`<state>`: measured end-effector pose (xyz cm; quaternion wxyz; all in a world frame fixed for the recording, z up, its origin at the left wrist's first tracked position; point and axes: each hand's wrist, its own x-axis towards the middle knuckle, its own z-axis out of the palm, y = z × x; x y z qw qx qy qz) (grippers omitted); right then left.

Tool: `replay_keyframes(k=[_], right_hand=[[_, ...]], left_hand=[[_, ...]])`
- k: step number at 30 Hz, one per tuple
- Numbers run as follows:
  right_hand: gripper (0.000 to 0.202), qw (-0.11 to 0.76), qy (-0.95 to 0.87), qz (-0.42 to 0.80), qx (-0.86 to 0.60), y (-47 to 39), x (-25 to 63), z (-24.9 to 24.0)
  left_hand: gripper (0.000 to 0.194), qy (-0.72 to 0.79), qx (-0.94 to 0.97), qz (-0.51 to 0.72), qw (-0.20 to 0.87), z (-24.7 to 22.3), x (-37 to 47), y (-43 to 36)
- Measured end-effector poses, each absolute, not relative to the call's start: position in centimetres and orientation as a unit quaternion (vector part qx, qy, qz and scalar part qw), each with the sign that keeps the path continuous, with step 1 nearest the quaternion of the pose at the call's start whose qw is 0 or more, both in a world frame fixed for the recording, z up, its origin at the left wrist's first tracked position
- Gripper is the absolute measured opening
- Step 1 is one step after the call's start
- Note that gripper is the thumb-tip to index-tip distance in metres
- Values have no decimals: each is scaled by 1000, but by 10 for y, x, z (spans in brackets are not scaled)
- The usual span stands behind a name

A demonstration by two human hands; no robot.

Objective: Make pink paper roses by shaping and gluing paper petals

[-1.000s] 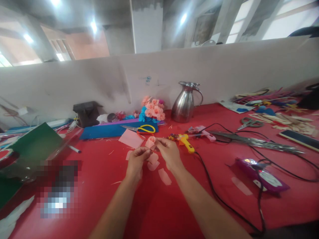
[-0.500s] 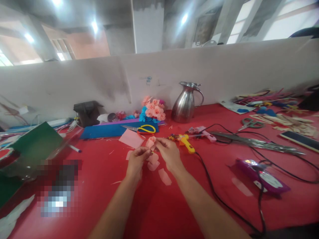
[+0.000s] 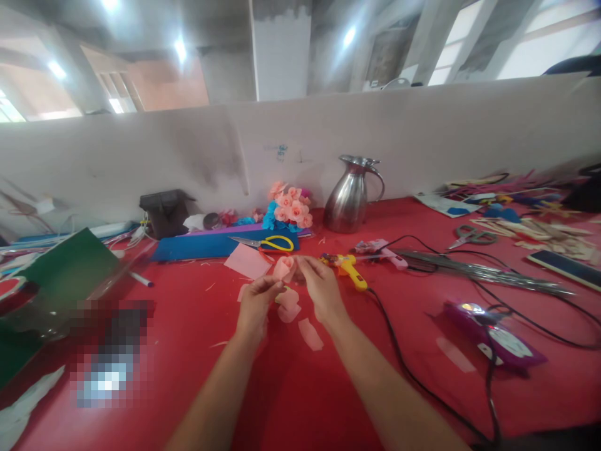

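Between my hands is a small peach paper flower, its petals curled round a centre. My left hand pinches it from below, thumb and fingers together. My right hand is closed at the flower's right edge, fingertips on a petal; the exact grip is partly hidden. Loose peach paper petals lie on the table just beneath, with another cut petal nearer to me. A peach paper sheet lies behind my left hand. To the right of my right hand rests a yellow glue gun.
Yellow-handled scissors lie on blue sheets. Behind them are a bunch of paper flowers and a steel jug. A pink glue gun, wires and a purple power strip with black cables spread to the right on the red table.
My right hand's fingers have shifted slightly up and right along the flower's edge. My left hand and the flower stay nearly in place.
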<state>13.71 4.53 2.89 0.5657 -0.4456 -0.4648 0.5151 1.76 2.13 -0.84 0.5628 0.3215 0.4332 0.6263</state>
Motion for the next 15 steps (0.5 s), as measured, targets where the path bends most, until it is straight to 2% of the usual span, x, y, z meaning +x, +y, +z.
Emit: replay_keyframes(k=[3, 9, 15], right_hand=[[26, 557, -423, 558, -446, 48, 139, 28], [18, 456, -511, 598, -416, 48, 141, 28], [21, 454, -528, 582, -420, 45, 141, 30]], left_hand=[[17, 415, 316, 634, 571, -5, 17, 21], [15, 399, 323, 635, 578, -2, 15, 21], [17, 397, 320, 637, 578, -2, 16, 22]])
